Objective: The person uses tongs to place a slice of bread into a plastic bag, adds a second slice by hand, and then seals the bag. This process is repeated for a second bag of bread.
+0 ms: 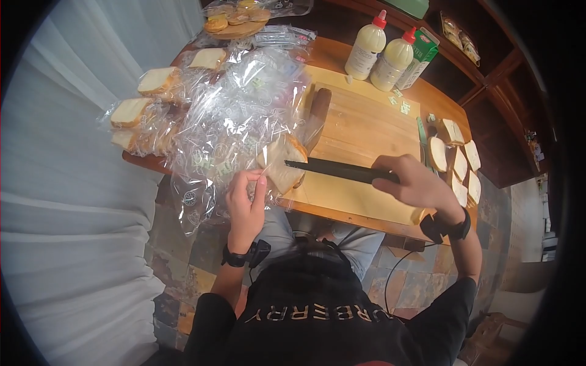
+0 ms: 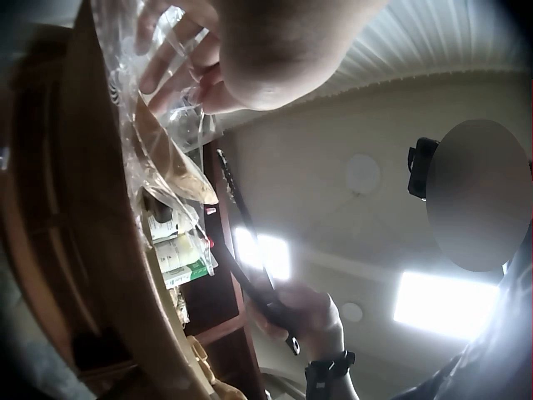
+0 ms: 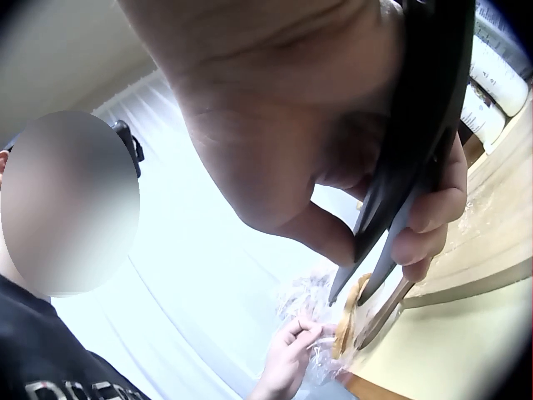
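My right hand (image 1: pixel 418 180) grips a pair of black tongs (image 1: pixel 342 169), their long arms pointing left across the board. The tips of the tongs are at a cut sandwich (image 1: pixel 285 177) at the table's front edge. Clear plastic bag film surrounds the sandwich. With thumb and fingers my left hand (image 1: pixel 244 198) pinches the clear bag (image 2: pixel 179 108) beside the bread. In the right wrist view the tongs (image 3: pixel 416 142) reach down to the sandwich (image 3: pixel 346 329), both arms visible between thumb and fingers.
A pile of clear bags (image 1: pixel 226 110) covers the table's left, with wrapped sandwiches (image 1: pixel 131 113) beyond. The cutting board (image 1: pixel 372 128) lies centrally. Cut sandwiches (image 1: pixel 436 154) stand at right. Two red-capped bottles (image 1: pixel 366 52) and a green carton (image 1: pixel 420 58) stand behind. A round wooden board (image 1: pixel 244 29) holds buns.
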A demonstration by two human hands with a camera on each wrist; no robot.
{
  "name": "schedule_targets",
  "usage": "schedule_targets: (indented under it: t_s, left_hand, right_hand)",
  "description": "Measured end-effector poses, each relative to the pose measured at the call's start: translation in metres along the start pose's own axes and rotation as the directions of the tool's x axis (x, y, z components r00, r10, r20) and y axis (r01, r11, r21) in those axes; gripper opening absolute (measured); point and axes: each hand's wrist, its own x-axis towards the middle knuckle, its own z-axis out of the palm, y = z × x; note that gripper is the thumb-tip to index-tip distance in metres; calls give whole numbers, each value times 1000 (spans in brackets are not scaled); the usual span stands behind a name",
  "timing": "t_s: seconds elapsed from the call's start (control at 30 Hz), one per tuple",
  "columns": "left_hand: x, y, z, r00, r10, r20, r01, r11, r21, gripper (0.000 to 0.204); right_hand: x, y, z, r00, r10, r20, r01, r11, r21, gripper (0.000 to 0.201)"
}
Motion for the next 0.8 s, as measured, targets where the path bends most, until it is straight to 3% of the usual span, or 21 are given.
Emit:
schedule_targets:
  t_s: [0.03,0.1,0.13,0.27,0.47,0.57,0.63,0.7,0.8]
  left_hand:
    - [0,-1,0,1000,-4,-2,4,1000,-13,13]
    - [-1,-4,1,1000,-24,3,24,999,-25,13]
    - [-1,-4,0,999,-44,9,44,998,-36,13]
    - [0,-5,0,999,-35,4,35,999,-29,13]
    - [-1,-2,0,997,-52,-56,46,992,-115,12]
    - [0,-1,-1,997,-56,-49,52,996,-71,12]
    - [2,-5,0,1000,31,1,-31,999,5,12]
    - [2,-4,-1,1000,-17,18,16,1000,12,13]
    - [3,-2,-4,996,-61,61,58,997,60,13]
  right_hand:
    - [5,-1,-7,1000,-2,1,2,1000,-2,27]
    - [15,-7,-23,950,224,216,-260,953,157,27]
    - [19,-3,-27,944,213,251,-269,939,216,26]
    - [34,4,-45,912,237,335,-306,937,170,25]
    - [36,-15,-43,929,186,320,-235,965,120,23]
    - [28,-28,-32,941,133,312,-185,972,143,24]
    - [22,-32,-26,936,156,315,-209,967,144,24]
    - [17,-29,-18,988,13,154,-5,999,-53,23]
    - [13,-32,-22,987,47,156,-28,992,-120,23]
